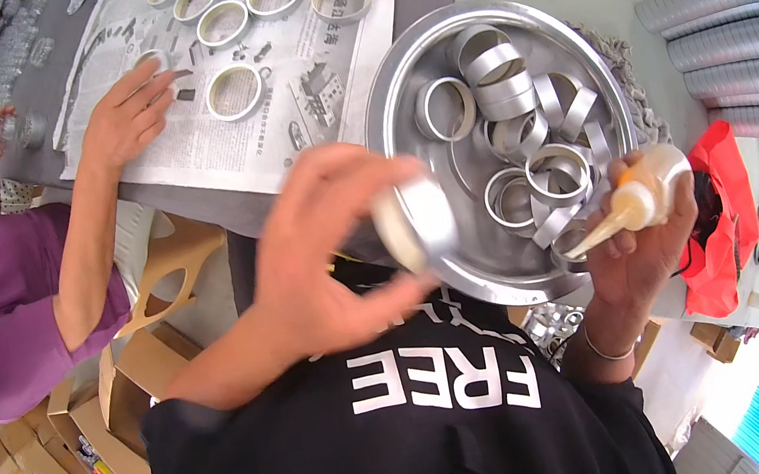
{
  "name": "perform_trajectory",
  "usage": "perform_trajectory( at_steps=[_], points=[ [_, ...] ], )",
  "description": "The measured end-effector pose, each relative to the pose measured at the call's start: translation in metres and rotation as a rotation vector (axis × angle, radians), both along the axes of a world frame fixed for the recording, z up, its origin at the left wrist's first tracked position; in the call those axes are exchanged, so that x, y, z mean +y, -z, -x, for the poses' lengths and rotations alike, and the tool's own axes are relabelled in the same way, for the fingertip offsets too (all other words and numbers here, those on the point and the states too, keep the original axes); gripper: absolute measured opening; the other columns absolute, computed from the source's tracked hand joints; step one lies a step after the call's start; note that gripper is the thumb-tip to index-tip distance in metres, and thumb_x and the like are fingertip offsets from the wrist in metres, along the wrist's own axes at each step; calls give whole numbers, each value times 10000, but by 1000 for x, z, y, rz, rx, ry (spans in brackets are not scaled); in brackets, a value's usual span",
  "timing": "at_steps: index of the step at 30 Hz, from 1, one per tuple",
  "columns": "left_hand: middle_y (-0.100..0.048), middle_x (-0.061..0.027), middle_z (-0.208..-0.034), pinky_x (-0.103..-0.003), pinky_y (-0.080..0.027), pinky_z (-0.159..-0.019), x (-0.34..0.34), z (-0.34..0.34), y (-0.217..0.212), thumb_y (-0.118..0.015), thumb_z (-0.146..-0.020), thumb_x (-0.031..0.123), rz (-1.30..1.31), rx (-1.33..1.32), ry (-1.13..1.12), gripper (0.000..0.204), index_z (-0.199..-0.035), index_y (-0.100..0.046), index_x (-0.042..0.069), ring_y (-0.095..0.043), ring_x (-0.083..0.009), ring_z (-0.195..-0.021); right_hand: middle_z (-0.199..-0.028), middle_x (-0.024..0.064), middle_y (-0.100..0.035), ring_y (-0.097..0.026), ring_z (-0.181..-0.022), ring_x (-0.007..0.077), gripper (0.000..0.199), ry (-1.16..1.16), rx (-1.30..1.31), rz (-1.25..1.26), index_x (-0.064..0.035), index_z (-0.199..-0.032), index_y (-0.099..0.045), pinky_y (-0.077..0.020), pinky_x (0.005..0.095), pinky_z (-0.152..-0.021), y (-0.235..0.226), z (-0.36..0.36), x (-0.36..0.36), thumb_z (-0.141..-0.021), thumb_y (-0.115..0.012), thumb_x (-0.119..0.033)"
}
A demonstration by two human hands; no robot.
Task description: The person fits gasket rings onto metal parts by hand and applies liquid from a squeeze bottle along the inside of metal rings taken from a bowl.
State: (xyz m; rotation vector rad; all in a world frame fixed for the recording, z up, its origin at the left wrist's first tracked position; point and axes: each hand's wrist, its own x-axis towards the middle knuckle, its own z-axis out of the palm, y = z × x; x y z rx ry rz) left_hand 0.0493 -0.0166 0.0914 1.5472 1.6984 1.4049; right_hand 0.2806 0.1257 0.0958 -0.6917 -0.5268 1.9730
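Note:
My left hand [314, 238], smeared by motion, holds a silver metal ring [419, 218] between thumb and fingers, raised just left of a round metal tray [382, 64]. In my right hand [643, 260] is a squeeze bottle [656, 178] with a pale tapered nozzle that points left and down, over the tray's near right rim. Loose silver rings [509, 97] lie heaped in the tray, some on edge, some flat. Beyond my left hand, several rings [234, 92] lie spaced out on a printed newspaper sheet [181, 150].
A co-worker in purple [13, 291] reaches a hand [124, 114] to a ring on the newspaper from the left. Stacked silver rolls [731, 43] stand at the far right, above a red bag [721, 217]. Cardboard boxes [100, 438] crowd the floor at lower left.

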Motion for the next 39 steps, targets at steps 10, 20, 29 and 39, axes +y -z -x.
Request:
perform_trajectory(
  at_steps=[10, 20, 29, 39],
  points=[
    [-507, -121, -1091, -384, -434, -845, 32, 62, 21, -757, -650, 267, 191, 657, -473, 574, -1147, -550, 67, -521, -312, -992, -955, 172, -583, -526, -412, 152, 547, 65, 82, -143, 13, -1110, -455, -480, 250, -378, 7, -20, 10, -900, -420, -490],
    [-505, -116, -972, -348, -415, -818, 107, -13, 35, -742, -605, 155, 287, 915, 81, 452, -985, -546, 7, -495, -266, -944, -901, 172, -530, -522, -407, 158, 540, 112, 135, -207, 27, -1069, -400, -424, 200, -314, -10, -13, 0, -882, -473, -475],
    [-504, -196, -1119, -362, -542, -716, 38, -16, 2, -646, -800, 282, 400, -1034, 406, 611, -1245, -378, -40, -575, -302, -991, -930, 135, -461, -521, -676, 173, 702, 850, -174, -702, 25, -1086, -409, -427, 238, -454, -7, 5, -23, -720, -649, -523],
    [-589, -220, -1011, -324, -580, -647, 16, -27, 9, -275, -931, 557, 700, -1790, 598, 691, -1209, -423, -58, -651, -294, -823, -921, 188, -574, -584, -490, 213, 612, 243, -346, -1756, -36, -1064, -368, -482, 268, -397, -11, 17, -30, -716, -761, -350]
  ],
)
